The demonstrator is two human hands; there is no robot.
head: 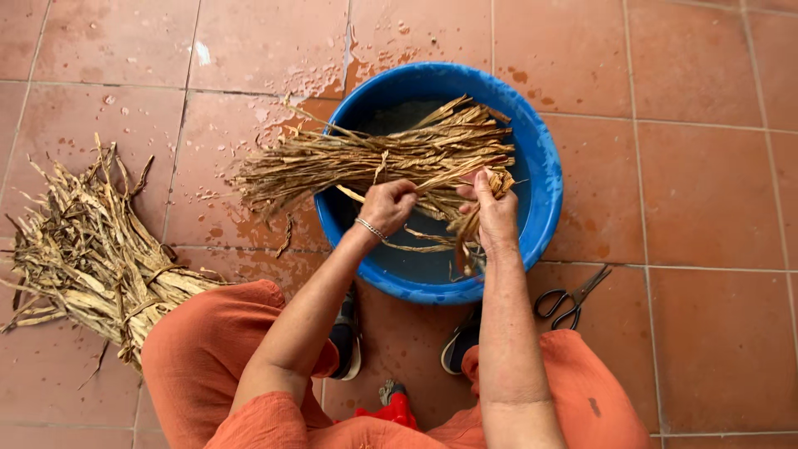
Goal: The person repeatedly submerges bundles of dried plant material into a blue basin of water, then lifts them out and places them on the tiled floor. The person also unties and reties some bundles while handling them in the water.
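Note:
A tied bundle of dry straw-coloured leaf strips (366, 158) lies across the rim of a round blue basin (540, 179) with dark water in it. My left hand (387, 204), a bracelet on its wrist, is closed on strips at the bundle's near side. My right hand (494, 209) grips a bent bunch of strips (470, 229) that hangs down over the water. Both hands are over the basin, close together.
A second, larger bundle of dry strips (87, 254) lies on the tiled floor at the left. Black-handled scissors (572, 298) lie right of the basin. Water splashes mark the terracotta tiles (706, 191). My knees in orange cloth and dark shoes are below.

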